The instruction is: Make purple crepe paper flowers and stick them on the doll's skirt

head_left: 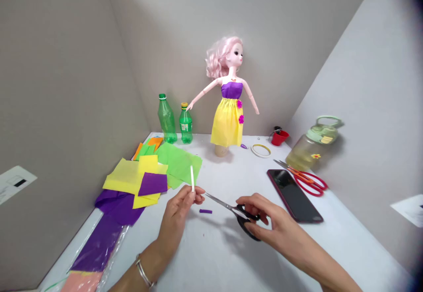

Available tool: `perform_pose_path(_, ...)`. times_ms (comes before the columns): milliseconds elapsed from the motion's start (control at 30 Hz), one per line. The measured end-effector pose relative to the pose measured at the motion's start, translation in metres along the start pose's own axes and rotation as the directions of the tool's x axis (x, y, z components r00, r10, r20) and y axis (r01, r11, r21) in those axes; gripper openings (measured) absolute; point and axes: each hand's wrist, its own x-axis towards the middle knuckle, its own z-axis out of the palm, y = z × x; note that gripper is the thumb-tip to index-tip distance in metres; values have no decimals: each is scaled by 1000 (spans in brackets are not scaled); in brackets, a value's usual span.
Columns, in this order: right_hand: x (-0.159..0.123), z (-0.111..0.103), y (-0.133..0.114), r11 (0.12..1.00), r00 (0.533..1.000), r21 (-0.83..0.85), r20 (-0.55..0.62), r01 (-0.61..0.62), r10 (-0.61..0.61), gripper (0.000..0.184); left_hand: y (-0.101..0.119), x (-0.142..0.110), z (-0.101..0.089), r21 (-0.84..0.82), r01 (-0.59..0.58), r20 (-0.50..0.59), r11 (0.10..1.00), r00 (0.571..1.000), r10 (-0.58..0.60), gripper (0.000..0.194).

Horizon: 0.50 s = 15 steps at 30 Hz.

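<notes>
Between the thumb and fingers of my left hand [183,206] a narrow white strip [192,178] stands upright. My right hand [269,219] has its fingers in the black handles of a pair of scissors [228,206]. The blades point left toward my left hand, and they look closed or nearly so. A small purple strip [205,211] lies on the white table just below the scissor tips. Farther back stands a pink-haired doll [231,91] in a purple top and yellow skirt, with two magenta flowers on its right side.
Coloured fabric sheets [124,176] and a plastic-wrapped purple packet [99,243] lie left. Two green bottles [167,122] stand behind. At right are a phone [294,195], red-handled scissors [309,181], a water jug [307,146], a tape roll [261,156] and a red cup [280,138].
</notes>
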Motion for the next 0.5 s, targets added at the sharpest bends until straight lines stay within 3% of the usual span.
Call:
perform_pose_path(200, 2, -9, 1, 982, 998, 182, 7, -55, 54, 41, 3, 2, -2, -150, 68, 96, 986, 994, -54, 26)
perform_pose_path(267, 0, -9, 1, 944, 992, 324, 120, -70, 32, 47, 5, 2, -1, -163, 93, 132, 982, 989, -71, 27)
perform_pose_path(367, -2, -6, -1, 857, 936, 503, 344, -110, -82, 61, 8, 1, -1, -176, 108, 204, 978, 976, -71, 29)
perform_pose_path(500, 0, 4, 0, 783, 865, 607, 459, -138, -203, 69, 11, 0, -3, -159, 108, 315, 981, 948, -53, 30)
